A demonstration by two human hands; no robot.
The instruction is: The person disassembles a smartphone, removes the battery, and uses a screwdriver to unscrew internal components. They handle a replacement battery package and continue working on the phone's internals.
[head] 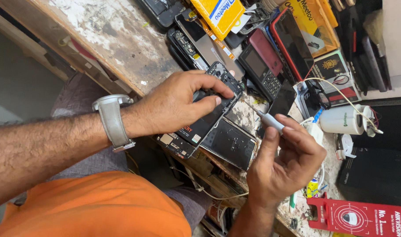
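Left hand (178,103), wristwatch (112,123) on forearm, clamps opened phone (209,112) between thumb and fingers, tilted above bench edge. Right hand (284,164) pinches screwdriver (264,117), tip near phone's upper end. Worn, stained wooden bench (117,39) crowded with phones and parts.

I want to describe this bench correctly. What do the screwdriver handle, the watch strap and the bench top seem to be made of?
Screwdriver: handle looks like brushed metal, grey with a dull sheen.
Watch strap: probably leather or rubber, matt grey, bending around the wrist.
Bench top: seemingly wood, worn and stained, with patchy white coating.
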